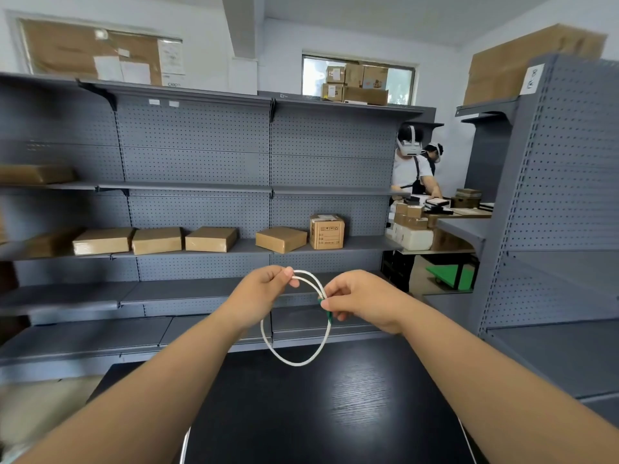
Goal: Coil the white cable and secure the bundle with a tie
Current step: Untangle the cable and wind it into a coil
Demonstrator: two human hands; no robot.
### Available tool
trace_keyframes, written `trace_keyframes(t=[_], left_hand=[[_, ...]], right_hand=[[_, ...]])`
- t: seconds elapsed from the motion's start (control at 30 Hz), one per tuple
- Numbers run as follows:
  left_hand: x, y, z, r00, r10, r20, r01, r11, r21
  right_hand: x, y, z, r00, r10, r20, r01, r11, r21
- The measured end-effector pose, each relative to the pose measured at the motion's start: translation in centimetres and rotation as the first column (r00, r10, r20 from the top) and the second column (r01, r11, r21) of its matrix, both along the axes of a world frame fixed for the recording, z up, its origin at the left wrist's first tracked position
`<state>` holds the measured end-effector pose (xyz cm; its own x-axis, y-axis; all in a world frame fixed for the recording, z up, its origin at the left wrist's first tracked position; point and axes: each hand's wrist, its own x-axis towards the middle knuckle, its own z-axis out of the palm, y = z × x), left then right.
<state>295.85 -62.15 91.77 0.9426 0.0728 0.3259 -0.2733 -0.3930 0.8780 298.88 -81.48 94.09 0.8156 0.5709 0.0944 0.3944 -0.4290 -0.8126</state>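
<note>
The white cable hangs as a round coil in the air above a black table. My left hand pinches the top of the coil between thumb and fingers. My right hand grips the coil's right side, where a small green piece, perhaps a tie or a connector, shows just below the fingers. Two strands run side by side between the hands; the lower half of the loop hangs free.
Grey pegboard shelving stands behind the table, with brown cardboard boxes on a middle shelf. Another grey shelf unit stands at the right. Two people wearing headsets work at a table in the back right.
</note>
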Motion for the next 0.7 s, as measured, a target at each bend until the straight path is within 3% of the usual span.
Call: trace_keyframes(t=[0.2,0.37,0.53,0.7], left_hand=[[-0.6,0.4,0.2,0.993,-0.071,-0.093,0.065,0.996,-0.063],[-1.3,1.1,-1.5,0.963,-0.127,-0.240,0.084,0.980,-0.178],[-1.5,0.8,-3.2,0.948,-0.156,-0.276,0.061,0.944,-0.323],[-1.1,-1.5,-3.9,0.979,0.008,-0.202,-0.098,0.895,-0.436]], right_hand=[[0.0,-0.7,0.2,0.986,0.045,-0.162,-0.008,0.974,0.225],[0.6,-1.4,0.0,0.987,-0.026,-0.159,0.080,0.935,0.347],[1.2,-1.7,-0.3,0.979,-0.135,-0.150,0.191,0.860,0.473],[1.3,-0.8,-1.5,0.959,-0.205,-0.194,0.281,0.751,0.598]])
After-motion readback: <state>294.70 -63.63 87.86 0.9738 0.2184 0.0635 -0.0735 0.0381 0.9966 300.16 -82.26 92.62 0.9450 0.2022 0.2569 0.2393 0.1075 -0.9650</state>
